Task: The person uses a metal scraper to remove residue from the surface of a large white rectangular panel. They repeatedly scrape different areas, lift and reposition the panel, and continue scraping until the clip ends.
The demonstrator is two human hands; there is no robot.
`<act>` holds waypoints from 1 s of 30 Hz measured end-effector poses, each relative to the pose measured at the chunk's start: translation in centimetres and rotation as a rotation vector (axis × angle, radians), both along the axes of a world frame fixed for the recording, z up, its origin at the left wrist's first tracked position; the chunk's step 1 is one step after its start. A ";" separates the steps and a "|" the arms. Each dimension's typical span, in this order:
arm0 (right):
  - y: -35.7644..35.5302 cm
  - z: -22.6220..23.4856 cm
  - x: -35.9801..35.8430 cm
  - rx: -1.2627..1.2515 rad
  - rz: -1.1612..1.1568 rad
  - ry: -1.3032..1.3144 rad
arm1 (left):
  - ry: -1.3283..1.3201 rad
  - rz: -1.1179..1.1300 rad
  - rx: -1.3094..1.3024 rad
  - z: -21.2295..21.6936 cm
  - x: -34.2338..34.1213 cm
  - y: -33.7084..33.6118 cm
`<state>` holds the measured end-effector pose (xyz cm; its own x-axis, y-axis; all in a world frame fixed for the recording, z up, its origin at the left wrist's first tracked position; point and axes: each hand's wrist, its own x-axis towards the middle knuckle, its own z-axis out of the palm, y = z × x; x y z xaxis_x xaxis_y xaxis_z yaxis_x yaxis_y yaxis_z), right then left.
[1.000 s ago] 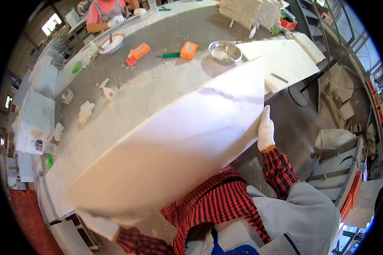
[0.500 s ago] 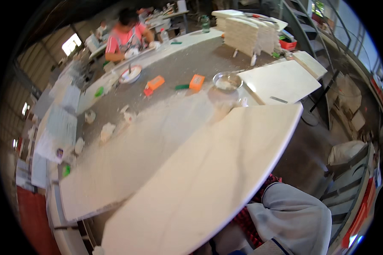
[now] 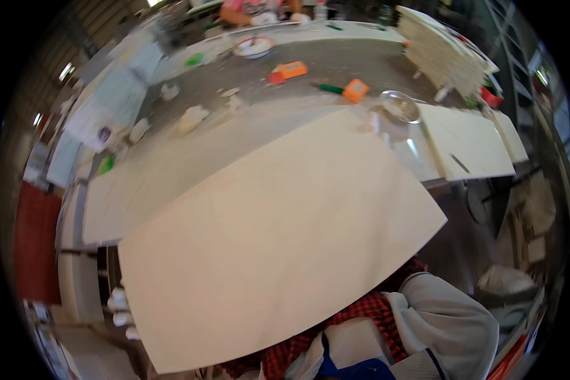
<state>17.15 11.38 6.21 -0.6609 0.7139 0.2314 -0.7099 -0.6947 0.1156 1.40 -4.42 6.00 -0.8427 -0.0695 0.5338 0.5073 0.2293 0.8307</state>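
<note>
Pale stone slab (image 3: 278,234), one: across the near edge of the surface (image 3: 348,57), near end overhanging; contact beneath hidden. Left hand (image 3: 119,303): white-gloved fingers (image 3: 121,318) slightly parted at slab's left edge, apparently holding it because that end lacks support. Right hand: uncertain, perhaps the white blur (image 3: 377,121) at far-right edge; hold cannot be told. Metal bowl (image 3: 415,118): beyond, presumably parked clear.

- The gloved left hand (image 3: 121,318) holds a pale slab (image 3: 272,247) by its left edge.
- The slab hides part of the grey table (image 3: 354,56).
- Beyond it sit two orange boxes (image 3: 355,90) and a metal bowl (image 3: 417,115).
- A co-worker's gloved hands (image 3: 265,19) show at the far side.
</note>
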 end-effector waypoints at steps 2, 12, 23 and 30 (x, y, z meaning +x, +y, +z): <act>-4.7 1.0 -7.0 0.040 0.311 0.149 | 0.006 0.033 -0.026 -0.8 -0.5 -0.6; -18.3 -0.1 -12.1 -0.115 0.962 0.240 | -0.024 0.286 -0.108 -2.3 0.4 -1.5; -8.2 -7.1 0.9 -0.044 0.648 -0.457 | -0.025 0.410 -0.214 -2.2 -1.2 -0.3; -0.4 -9.1 8.8 0.032 0.387 -0.922 | -0.032 0.433 -0.235 -0.9 -3.0 3.2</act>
